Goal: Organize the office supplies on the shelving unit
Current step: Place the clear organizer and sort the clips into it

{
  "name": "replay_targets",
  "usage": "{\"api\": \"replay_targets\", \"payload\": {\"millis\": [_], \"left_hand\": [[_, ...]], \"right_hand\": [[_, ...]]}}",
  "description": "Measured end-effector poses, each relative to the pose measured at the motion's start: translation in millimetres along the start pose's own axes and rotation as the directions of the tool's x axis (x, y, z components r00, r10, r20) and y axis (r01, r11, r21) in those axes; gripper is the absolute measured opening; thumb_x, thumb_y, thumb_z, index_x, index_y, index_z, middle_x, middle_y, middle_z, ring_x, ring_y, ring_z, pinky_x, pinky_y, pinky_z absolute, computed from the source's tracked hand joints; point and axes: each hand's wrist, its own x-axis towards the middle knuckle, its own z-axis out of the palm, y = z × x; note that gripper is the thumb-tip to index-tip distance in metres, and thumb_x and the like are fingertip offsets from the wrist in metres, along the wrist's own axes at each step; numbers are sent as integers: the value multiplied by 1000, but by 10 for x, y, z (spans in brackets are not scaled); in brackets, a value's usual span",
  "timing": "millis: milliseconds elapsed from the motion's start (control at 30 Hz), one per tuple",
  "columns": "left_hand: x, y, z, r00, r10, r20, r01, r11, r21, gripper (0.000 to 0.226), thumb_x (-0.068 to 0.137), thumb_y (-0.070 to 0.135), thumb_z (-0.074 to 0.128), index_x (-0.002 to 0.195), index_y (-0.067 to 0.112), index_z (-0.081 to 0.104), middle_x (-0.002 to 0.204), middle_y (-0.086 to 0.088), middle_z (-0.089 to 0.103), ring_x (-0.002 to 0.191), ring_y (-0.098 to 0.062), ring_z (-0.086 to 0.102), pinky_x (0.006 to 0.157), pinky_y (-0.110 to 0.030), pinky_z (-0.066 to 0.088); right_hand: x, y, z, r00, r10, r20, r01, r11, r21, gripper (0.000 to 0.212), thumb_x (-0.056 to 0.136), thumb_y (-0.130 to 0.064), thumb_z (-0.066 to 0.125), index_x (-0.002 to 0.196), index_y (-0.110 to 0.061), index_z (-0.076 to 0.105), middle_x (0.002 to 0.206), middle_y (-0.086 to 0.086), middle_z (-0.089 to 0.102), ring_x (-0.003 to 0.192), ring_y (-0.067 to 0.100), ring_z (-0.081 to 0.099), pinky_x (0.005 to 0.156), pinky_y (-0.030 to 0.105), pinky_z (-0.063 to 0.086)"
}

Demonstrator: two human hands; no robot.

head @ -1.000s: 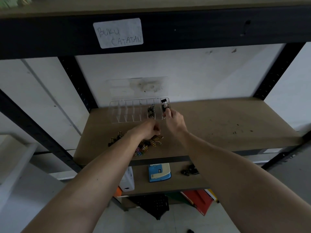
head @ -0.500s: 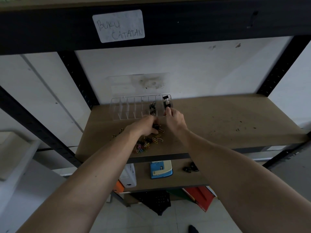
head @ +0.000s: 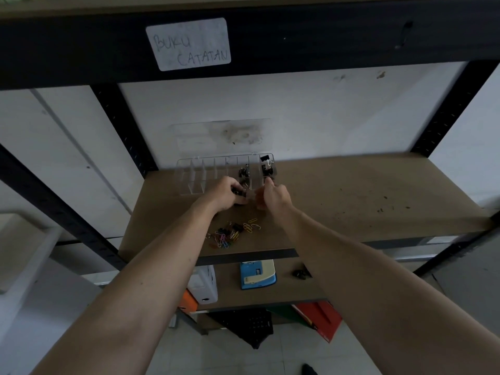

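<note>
Two hands (head: 250,194) at clear, partitioned organizer (head: 213,174)

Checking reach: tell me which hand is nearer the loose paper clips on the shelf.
Left. The left hand is just above the paper clips, slightly left; the right hand sits above and farther right, by the clear organizer.

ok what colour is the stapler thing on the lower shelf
Blue with a cream top, the stapler shows best in the head view.

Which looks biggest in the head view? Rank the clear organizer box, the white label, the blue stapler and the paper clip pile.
1. Clear organizer box
2. White label
3. Paper clip pile and blue stapler: too alike to rank, and the stapler sits on a lower shelf.
</note>
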Motion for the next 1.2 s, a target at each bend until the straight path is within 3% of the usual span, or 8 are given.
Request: {"api": "replay_targets", "payload": {"millis": [167,300,400,633,767,900,1067,1200], "left_hand": [[-29,93,-76,992,77,-95,-85,993,-80,32,82,23,79,111,15,66,129,-3,60,115,-19,55,86,-27,40],[-42,171,22,976,148,-158,-179,962,-204,25,81,21,81,102,27,67,107,7,69,105,-14,63,91,-32,50],[-70,189,123,981,175,-81,-186,970,-156,41,85,16,77,124,22,65,119,3,68,112,-14,61,105,-39,45],[-229,228,19,972,218,82,-209,972,-105,67,93,21,59,153,35,32,157,6,35,138,-14,37,107,-28,31],[-301,48,-202,972,206,-113,-224,957,-183,32,98,26,51,129,33,58,131,12,57,121,-8,52,110,-42,40],[-438,-278,-426,986,112,-126,-115,993,-18,19,101,23,48,103,30,66,102,7,68,95,-17,65,92,-45,54],[-545,-571,-534,999,-20,-51,27,987,161,24,100,25,58,123,24,64,121,7,62,108,-12,59,81,-26,45],[-567,-715,-545,988,-100,116,43,907,418,67,88,34,74,147,30,44,151,0,42,134,-24,45,107,-39,41]], "right_hand": [[-48,-78,61,980,192,55,-199,906,375,53,104,-40,35,111,2,66,100,19,71,82,28,68,70,37,61],[-180,-172,29,891,174,420,-429,626,651,69,101,-61,31,120,-2,61,116,21,68,104,35,66,84,46,54],[-182,-209,36,866,128,484,-487,440,754,65,101,-58,36,128,-3,58,118,21,65,105,34,65,79,44,55],[-125,-250,191,894,229,385,-445,552,705,33,103,-25,46,121,-2,62,103,17,67,91,29,65,75,38,55],[-171,-260,247,917,249,313,-399,630,666,17,100,-19,56,93,-5,61,72,9,61,54,18,58,42,22,46],[-252,-276,268,961,192,198,-224,962,154,24,93,-31,67,101,-9,59,80,7,67,56,16,61,47,24,43],[-302,-348,355,977,60,204,-38,993,-109,18,93,-30,62,83,-16,67,64,0,65,45,11,60,49,24,34],[-325,-323,364,975,64,212,-38,992,-123,20,95,-26,59,79,-15,64,66,2,64,47,12,63,47,23,33]]}}
